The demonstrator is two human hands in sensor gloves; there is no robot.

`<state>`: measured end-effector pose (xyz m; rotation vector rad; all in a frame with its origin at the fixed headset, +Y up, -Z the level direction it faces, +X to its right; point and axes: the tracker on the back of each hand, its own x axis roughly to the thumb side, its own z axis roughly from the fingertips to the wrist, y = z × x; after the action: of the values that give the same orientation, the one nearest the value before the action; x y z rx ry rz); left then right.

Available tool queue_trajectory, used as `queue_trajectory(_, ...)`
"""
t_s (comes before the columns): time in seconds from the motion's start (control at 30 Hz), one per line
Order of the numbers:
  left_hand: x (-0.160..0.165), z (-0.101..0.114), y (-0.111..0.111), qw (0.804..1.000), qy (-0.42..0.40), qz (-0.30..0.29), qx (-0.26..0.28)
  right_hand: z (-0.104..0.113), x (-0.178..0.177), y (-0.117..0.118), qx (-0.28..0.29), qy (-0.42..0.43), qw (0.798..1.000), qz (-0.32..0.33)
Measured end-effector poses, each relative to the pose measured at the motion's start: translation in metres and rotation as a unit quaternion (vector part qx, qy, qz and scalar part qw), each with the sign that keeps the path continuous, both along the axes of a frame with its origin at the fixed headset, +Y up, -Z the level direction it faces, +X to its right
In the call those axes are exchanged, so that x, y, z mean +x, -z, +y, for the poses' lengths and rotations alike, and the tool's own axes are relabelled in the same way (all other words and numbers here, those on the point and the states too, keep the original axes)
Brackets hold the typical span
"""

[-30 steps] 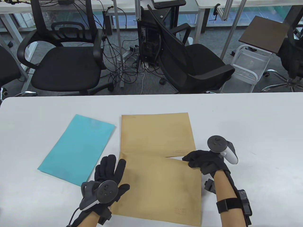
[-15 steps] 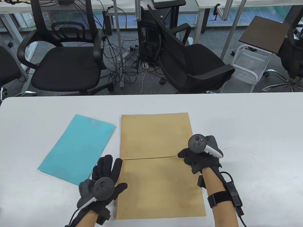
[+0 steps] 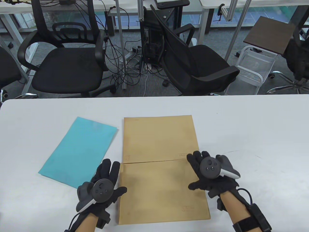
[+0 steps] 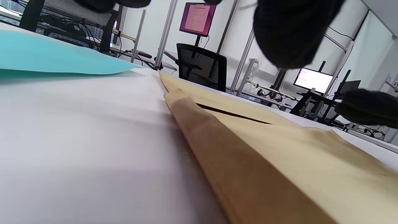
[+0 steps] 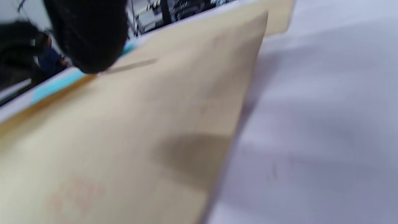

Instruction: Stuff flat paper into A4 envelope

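Note:
Two brown A4 envelopes lie flat on the white table (image 3: 253, 125): a far one (image 3: 159, 137) and a near one (image 3: 161, 191) set square just in front of it. A teal paper sheet (image 3: 79, 151) lies to their left. My left hand (image 3: 108, 174) is open with fingers spread at the near envelope's left edge, thumb over that edge. My right hand (image 3: 200, 169) is open with fingers spread over the envelope's right edge. Neither hand holds anything. The left wrist view shows the near envelope's (image 4: 279, 161) edge and the teal sheet (image 4: 46, 56). The right wrist view, blurred, shows the envelope (image 5: 140, 130) under a finger (image 5: 90, 34).
Two black office chairs (image 3: 67, 65) (image 3: 200, 65) stand beyond the table's far edge, with cables and a computer tower (image 3: 152, 41) between them. A white wire cart (image 3: 256, 67) stands at the right. The table's right part is bare white surface.
My right hand let go of the near envelope's far right corner, drew back and opened flat. The envelope turned square and settled flat. My left hand slid slightly nearer and left.

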<state>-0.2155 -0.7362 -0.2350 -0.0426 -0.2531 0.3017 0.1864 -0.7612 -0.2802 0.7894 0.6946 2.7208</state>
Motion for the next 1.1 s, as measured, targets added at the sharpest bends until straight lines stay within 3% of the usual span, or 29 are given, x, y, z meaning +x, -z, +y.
queue_trajectory(0.13, -0.004, -0.002, 0.003, 1.000, 0.008, 0.016, -0.012, -0.023, -0.012, -0.020, -0.043, -0.018, 0.998, 0.041)
queue_trajectory(0.23, -0.013, 0.001, 0.005, 0.998, 0.039, 0.048, -0.022, -0.033, -0.015, -0.023, -0.072, -0.089, 0.992, 0.055)
queue_trajectory(0.4, -0.029, 0.000, 0.011, 0.993, 0.026, 0.105, -0.041, -0.038, -0.012, -0.023, -0.103, -0.070, 0.991, 0.041)
queue_trajectory(0.67, -0.075, 0.017, 0.028, 0.976, 0.029, 0.205, -0.073, -0.039, -0.012, -0.023, -0.115, -0.061, 0.991, 0.038)
queue_trajectory(0.83, -0.116, 0.018, 0.041, 0.953, 0.073, 0.275, -0.099, -0.039, -0.012, -0.023, -0.122, -0.055, 0.990, 0.036)
queue_trajectory(0.9, -0.134, 0.015, 0.047, 0.940, 0.091, 0.298, -0.136, -0.039, -0.012, -0.022, -0.126, -0.051, 0.990, 0.038)
queue_trajectory(1.1, -0.172, 0.000, 0.063, 0.918, 0.079, 0.335, -0.200, -0.040, -0.012, -0.021, -0.134, -0.049, 0.989, 0.039)
